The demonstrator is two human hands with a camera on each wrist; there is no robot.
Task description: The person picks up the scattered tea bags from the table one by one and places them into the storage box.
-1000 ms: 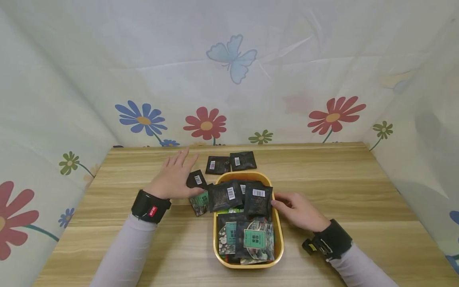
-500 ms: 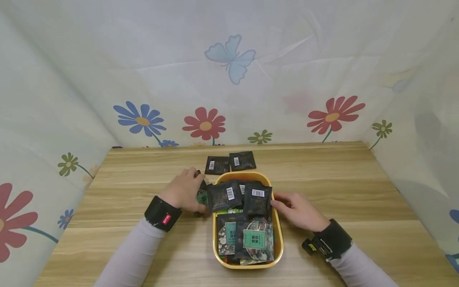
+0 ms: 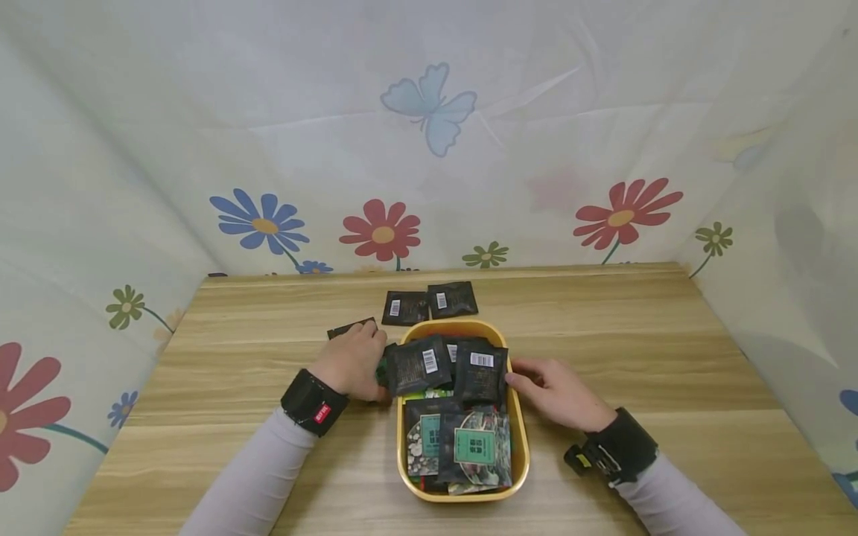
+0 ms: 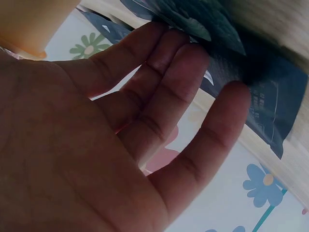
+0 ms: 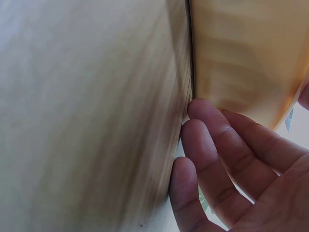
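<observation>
My left hand (image 3: 350, 365) is bent over a dark, green-labelled sachet (image 3: 382, 370) left of the yellow basket, thumb low on the near side. In the left wrist view, fingertips lie against that sachet, which tilts up, while one separate finger touches a black sachet (image 4: 280, 92) beneath. The thumb is out of that view. My right hand (image 3: 559, 391) grips the right side of the yellow basket (image 3: 524, 461), thumb at the rim and fingers along the outer wall. Dark sachets fill the basket, some with barcodes (image 3: 429, 361) up, others with green labels (image 3: 474, 447).
Two black sachets, one left (image 3: 405, 308) and one right (image 3: 452, 299), lie on the wooden table (image 3: 603, 320) just beyond the basket. A flowered cloth (image 3: 288, 149) encloses the back and both sides.
My left hand has come down and right onto the loose sachets beside the basket, fingers bending in. The black barcoded sachet there has shifted left. My right hand stays at the basket.
</observation>
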